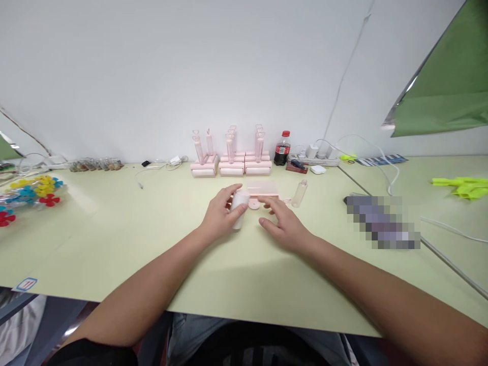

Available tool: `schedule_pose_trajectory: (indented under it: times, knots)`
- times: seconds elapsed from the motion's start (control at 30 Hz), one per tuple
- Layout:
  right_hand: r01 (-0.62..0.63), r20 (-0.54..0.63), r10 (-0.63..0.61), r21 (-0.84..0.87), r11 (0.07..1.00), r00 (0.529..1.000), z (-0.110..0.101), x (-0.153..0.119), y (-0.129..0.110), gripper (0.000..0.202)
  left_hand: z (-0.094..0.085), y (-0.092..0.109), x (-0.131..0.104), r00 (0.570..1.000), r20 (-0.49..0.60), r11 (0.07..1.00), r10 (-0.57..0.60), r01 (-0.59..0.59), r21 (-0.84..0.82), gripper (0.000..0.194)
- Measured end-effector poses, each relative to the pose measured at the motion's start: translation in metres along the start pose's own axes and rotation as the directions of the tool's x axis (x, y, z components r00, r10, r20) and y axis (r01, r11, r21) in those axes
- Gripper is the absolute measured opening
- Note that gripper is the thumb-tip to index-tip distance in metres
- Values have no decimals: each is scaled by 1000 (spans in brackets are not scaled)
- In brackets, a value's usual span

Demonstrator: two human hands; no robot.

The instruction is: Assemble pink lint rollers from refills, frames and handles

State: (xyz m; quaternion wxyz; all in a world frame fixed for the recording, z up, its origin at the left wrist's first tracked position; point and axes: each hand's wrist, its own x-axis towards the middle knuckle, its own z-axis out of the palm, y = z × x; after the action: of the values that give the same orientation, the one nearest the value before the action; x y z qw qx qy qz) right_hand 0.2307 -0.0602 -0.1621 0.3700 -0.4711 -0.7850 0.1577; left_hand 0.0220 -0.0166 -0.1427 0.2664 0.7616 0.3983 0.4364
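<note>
My left hand point(221, 213) is wrapped round a white roll point(239, 211), which leans slightly over the middle of the table. Just to its right, my right hand point(282, 223) has its fingers apart and nothing between them. A small round pink disc point(253, 204) lies between the two hands. Behind them is a pale pink case point(263, 188), partly hidden by the right fingers. A clear, narrow piece like a handle or tube point(299, 193) lies to the right of the case.
Pink roller sets point(226, 166) stand in rows near the wall, beside a cola bottle point(282, 149) and a power strip point(324, 160). Coloured flower pieces point(46, 189) lie far left. On the right are a blurred, pixelated object point(381, 222), cables and yellow-green pieces point(465, 187).
</note>
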Motion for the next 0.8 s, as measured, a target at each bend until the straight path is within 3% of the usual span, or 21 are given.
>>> schedule_pose_trajectory:
  times: [0.1,0.2,0.37,0.43,0.5,0.6,0.7,0.8]
  knots:
    - [-1,170,29,-162,987,985,3,8,7,50,-2,-3,7,977,-98,964,-188,164,-209,36]
    - [-2,270,73,-258,966,960,5,10,6,48,-4,-4,13,924,-141,888,-356,287,-360,34]
    - [-58,178,132,-370,927,975,5,9,4,29,-7,-4,18,822,-138,770,-553,441,-461,23]
    - [-62,205,148,-374,925,968,4,9,5,26,-8,-5,19,806,-111,731,-582,458,-505,16]
    - [-76,238,171,-363,929,956,1,9,6,24,-8,-5,20,816,-72,720,-574,460,-520,17]
    - [-103,168,148,-249,963,975,-1,8,6,22,-8,-6,19,834,-26,736,-552,472,-486,22]
    - [-114,3,114,36,993,993,-2,6,5,24,-6,-7,18,836,-26,760,-548,485,-431,21]
    - [-92,-95,122,280,955,988,2,3,4,24,-2,-11,15,855,-24,803,-518,477,-358,25]
